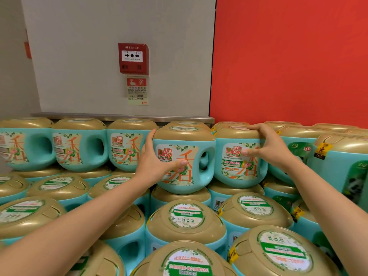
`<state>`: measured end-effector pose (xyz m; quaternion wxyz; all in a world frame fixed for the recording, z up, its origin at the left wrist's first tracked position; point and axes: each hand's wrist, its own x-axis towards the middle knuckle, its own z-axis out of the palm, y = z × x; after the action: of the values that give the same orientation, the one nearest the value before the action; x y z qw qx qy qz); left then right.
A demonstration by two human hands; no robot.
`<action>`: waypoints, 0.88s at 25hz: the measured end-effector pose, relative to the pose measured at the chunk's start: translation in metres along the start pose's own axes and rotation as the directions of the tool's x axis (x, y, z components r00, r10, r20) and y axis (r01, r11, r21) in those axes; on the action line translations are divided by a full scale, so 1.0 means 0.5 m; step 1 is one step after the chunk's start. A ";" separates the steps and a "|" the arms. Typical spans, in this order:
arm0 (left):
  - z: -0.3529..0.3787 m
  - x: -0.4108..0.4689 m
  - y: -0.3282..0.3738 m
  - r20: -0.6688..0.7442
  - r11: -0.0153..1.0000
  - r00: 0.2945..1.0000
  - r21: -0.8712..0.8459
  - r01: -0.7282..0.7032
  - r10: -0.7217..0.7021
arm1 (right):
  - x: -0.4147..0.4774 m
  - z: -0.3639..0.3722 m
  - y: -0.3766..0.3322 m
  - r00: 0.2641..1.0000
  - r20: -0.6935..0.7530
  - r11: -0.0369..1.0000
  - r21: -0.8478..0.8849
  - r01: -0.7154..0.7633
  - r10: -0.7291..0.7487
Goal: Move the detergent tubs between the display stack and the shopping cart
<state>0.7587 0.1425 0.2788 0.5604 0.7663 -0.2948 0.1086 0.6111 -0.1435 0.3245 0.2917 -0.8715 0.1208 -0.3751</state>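
Left hand (157, 158) clamps the left flank of a turquoise plastic detergent tub (185, 162) with a gold domed lid, a red-lettered label and a handle hole at right. It sits forward in the top row of the display stack (79, 148). Contact beneath it is hidden. Right hand (266, 146) grips the neighbouring tub (235, 168), fingers over the lid, thumb on the label. Panda-label tubs (348, 172) are cut off at the right edge.

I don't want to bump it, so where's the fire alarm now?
Head view, upper centre: the fire alarm is on the grey wall, above the tubs, with a sign below and the red wall on its right.
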 end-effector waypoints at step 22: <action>-0.013 -0.501 0.195 0.393 0.911 0.900 -0.413 -0.007 0.185 | -0.659 -0.125 -0.206 0.957 -0.278 0.982 -0.189 0.028 -0.081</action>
<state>0.5027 0.2119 0.2339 0.6217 0.6241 -0.4636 -0.0952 0.3377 0.0542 0.2281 0.1795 -0.8348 0.1712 -0.4916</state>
